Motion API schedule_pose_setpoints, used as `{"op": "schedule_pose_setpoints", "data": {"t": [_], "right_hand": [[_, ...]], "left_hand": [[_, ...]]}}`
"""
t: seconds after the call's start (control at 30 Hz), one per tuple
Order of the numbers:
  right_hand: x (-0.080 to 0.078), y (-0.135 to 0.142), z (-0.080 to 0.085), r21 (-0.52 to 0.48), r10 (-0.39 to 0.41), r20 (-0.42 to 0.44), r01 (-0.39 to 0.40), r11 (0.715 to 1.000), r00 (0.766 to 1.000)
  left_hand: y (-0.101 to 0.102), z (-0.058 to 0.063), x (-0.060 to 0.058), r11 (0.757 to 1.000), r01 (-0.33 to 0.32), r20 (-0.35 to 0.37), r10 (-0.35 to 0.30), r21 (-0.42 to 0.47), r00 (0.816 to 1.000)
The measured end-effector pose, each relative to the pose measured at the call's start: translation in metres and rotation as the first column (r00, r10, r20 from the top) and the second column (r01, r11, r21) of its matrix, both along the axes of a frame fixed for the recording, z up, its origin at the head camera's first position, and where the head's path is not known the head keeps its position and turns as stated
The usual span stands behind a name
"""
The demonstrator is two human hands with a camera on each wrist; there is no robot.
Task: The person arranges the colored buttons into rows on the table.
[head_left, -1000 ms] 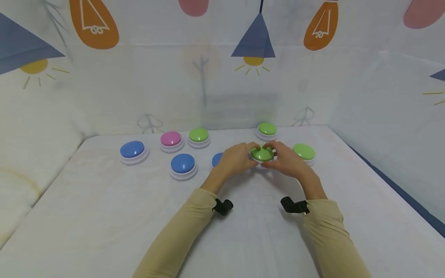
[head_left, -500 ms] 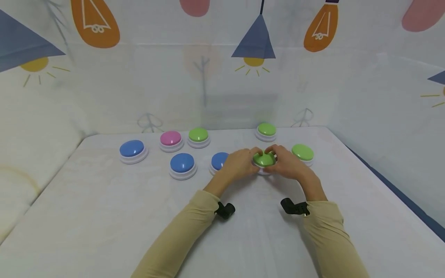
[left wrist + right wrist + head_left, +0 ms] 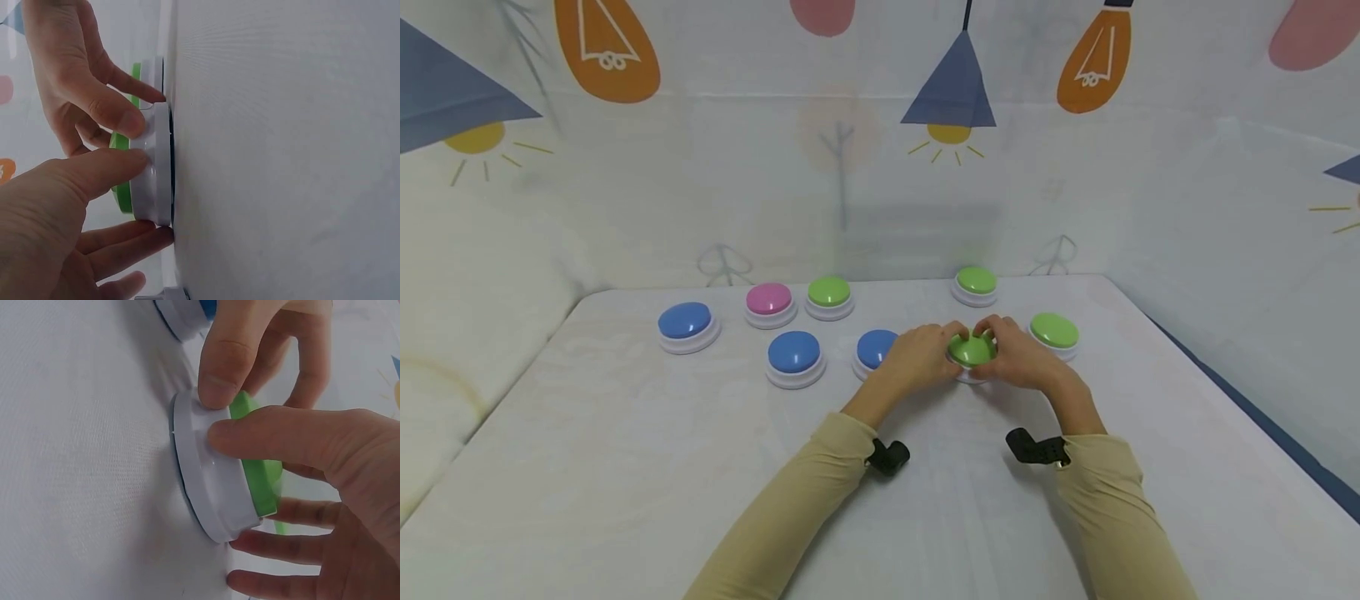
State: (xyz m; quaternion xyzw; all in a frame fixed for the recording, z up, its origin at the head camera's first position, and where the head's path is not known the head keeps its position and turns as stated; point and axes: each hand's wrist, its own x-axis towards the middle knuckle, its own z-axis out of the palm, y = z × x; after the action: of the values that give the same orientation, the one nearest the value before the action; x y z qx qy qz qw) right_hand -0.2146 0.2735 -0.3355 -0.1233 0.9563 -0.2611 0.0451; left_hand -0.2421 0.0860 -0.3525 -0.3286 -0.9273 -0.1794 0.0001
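Note:
A green push button point(image 3: 972, 353) on a white round base is held between both hands at the right of the table's middle. My left hand point(image 3: 917, 360) grips its left side, and my right hand point(image 3: 1019, 358) grips its right side. In the left wrist view, both thumbs press the near wall of the white base point(image 3: 145, 187), with other fingers around its sides. From the right wrist view, the base point(image 3: 212, 481) is at or very near the tabletop; contact cannot be told for certain. A blue push button point(image 3: 876, 347) sits just left of my left hand, partly covered by it.
Right of my right hand stands a green push button point(image 3: 1054, 330); another green one point(image 3: 976, 280) is behind. Farther left are two blue buttons point(image 3: 793, 352), a pink button point(image 3: 769, 298) and a green button point(image 3: 829, 292). A printed cloth wall point(image 3: 880, 183) rises behind the white table point(image 3: 625, 467).
Both hands have drawn the green button toward me and slightly to the right. More of the blue button beside my left hand now shows. The other buttons stay put.

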Motion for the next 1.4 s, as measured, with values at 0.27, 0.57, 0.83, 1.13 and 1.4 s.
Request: {"op": "schedule_pose_setpoints", "data": {"t": [0.27, 0.57, 0.83, 1.13, 1.4], "right_hand": [[-0.001, 0.000, -0.001, -0.016, -0.006, 0.013, 0.006, 1.000, 1.000], [0.000, -0.003, 0.002, -0.017, -0.017, 0.062, 0.018, 1.000, 0.998], [0.001, 0.000, 0.002, -0.029, -0.026, 0.101, 0.029, 0.999, 0.995], [0.007, 0.009, 0.013, -0.065, -0.030, 0.144, 0.040, 0.997, 0.989], [0.009, 0.023, 0.020, -0.097, -0.044, 0.124, 0.056, 0.994, 0.991]], "left_hand": [[-0.001, -0.001, -0.002, 1.000, 0.001, 0.014, -0.002, 0.013, 1.000], [-0.002, 0.002, -0.001, 1.000, 0.003, 0.026, -0.004, 0.024, 1.000], [-0.003, 0.004, 0.000, 1.000, 0.000, 0.034, -0.001, 0.003, 0.999], [-0.002, 0.003, 0.002, 1.000, -0.018, 0.029, 0.019, -0.008, 0.999], [0.004, 0.003, 0.004, 0.999, -0.026, 0.021, 0.026, 0.021, 0.999]]}}
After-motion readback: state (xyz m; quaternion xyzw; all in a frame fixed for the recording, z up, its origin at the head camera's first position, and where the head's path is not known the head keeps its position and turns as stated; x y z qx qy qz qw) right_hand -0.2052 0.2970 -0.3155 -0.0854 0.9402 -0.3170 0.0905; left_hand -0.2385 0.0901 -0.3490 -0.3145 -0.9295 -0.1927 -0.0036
